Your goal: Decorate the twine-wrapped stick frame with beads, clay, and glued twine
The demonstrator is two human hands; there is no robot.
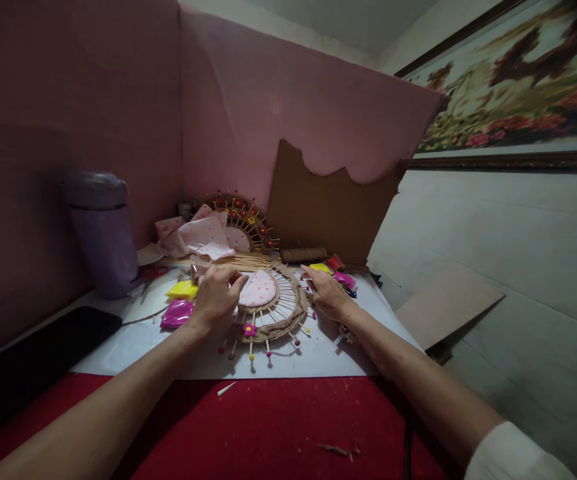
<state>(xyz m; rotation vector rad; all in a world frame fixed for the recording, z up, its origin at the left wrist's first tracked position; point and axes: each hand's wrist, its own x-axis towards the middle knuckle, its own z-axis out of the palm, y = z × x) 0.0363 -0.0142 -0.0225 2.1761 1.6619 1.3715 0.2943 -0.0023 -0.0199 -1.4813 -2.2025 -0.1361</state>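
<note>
A round craft wheel point(273, 308) of thin wooden sticks with beaded tips and a jute rope rim lies flat on a white sheet point(318, 353). A pink dotted fabric disc point(258, 289) covers its centre, and a small pink flower point(249, 329) sits on its near rim. My left hand point(216, 295) rests on the wheel's left edge, fingers curled and pinching the fabric disc's edge. My right hand point(326, 293) grips the wheel's right rim with closed fingers.
A second finished wheel point(243, 220) leans at the back beside pink dotted fabric scraps point(196, 237). A purple lidded tumbler point(101, 230) stands left. Yellow point(182, 289) and magenta point(177, 312) packets, a jute spool point(303, 254), cardboard point(328, 207), a black slab point(43, 347) and red cloth point(268, 427) surround the sheet.
</note>
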